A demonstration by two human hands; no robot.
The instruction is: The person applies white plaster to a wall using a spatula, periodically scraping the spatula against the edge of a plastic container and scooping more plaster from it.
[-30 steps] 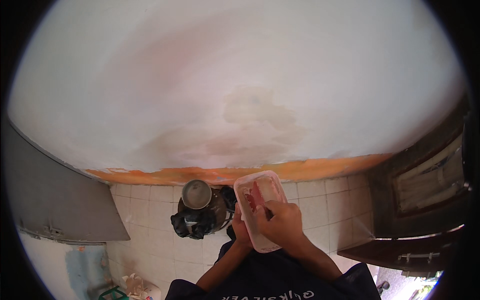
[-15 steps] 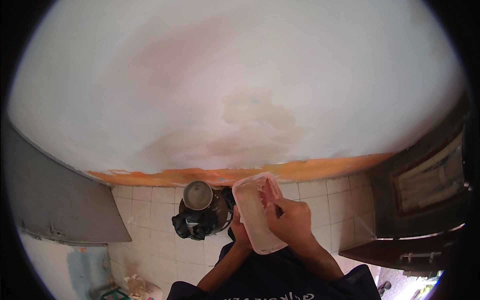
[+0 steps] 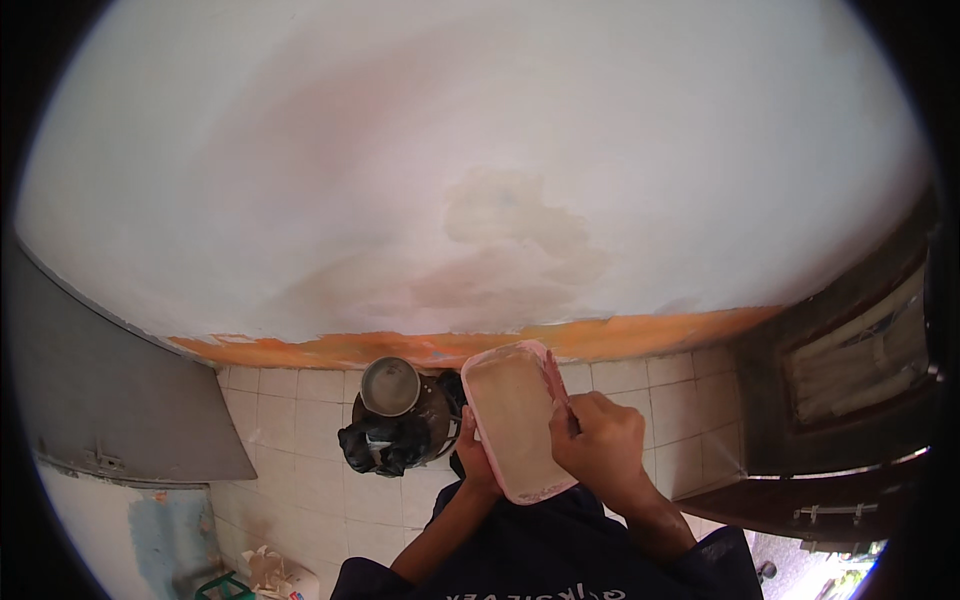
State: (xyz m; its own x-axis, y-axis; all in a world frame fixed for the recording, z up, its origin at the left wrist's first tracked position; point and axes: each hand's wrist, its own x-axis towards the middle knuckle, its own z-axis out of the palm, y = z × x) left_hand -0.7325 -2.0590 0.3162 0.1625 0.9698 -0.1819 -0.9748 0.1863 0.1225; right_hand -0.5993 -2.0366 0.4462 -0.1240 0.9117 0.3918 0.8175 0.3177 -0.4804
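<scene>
A rectangular pink tub (image 3: 472,402) holds smooth beige paste (image 3: 512,415), likely filler. My left hand (image 3: 477,458) grips the tub's left side, with its fingers hidden beneath. In my right hand (image 3: 605,445) is a flat reddish scraper (image 3: 555,380), the fingers closed round its near end. Its blade stands edge-on at the tub's right rim; whether it touches the rim I cannot tell. Ahead rises a white wall (image 3: 330,170) with damp-looking beige patches (image 3: 515,215) and a bare orange strip (image 3: 330,350) along its foot.
On a round dark stool (image 3: 425,410) left of the tub sit a grey bowl (image 3: 390,387) and a black plastic bag (image 3: 385,447). A grey panel (image 3: 110,370) stands at left, dark wooden furniture (image 3: 840,390) at right. Pale tiles (image 3: 310,440) cover the floor.
My right hand and the scraper have moved right, from over the paste to the tub's right rim. The scraper has turned edge-on. The left hand keeps its hold on the tub.
</scene>
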